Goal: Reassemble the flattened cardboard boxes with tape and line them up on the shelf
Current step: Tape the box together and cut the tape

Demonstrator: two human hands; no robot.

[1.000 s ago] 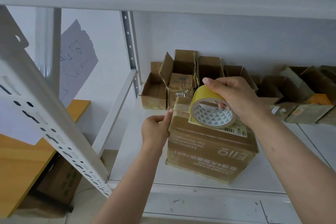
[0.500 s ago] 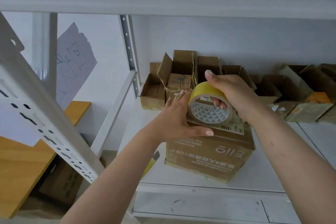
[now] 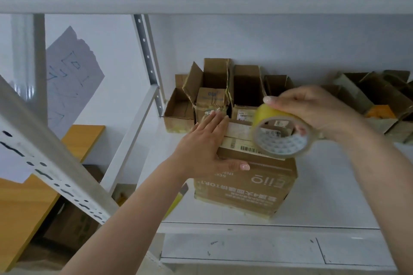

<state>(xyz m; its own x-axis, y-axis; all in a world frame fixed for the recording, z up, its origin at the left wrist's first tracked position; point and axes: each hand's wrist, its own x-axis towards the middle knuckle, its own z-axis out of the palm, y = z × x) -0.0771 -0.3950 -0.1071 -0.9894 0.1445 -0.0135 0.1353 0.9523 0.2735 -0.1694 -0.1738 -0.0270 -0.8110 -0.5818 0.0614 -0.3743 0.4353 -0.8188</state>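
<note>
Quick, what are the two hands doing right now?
Left hand: open, fingers flat, pressing the cardboard box top.
Right hand: gripping the yellow tape roll.

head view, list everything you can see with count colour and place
box: one, brown, front of shelf, printed side facing us
tape roll: one, yellow, above the box top
open boxes: several, brown, row along the back of the shelf
shelf: one, white, boxes stand on it
post: one, white, slanting at left
paper: one, pale, scribbled, on left wall
table: one, orange wood, lower left
left hand: flat on box top
right hand: grips tape roll
</note>
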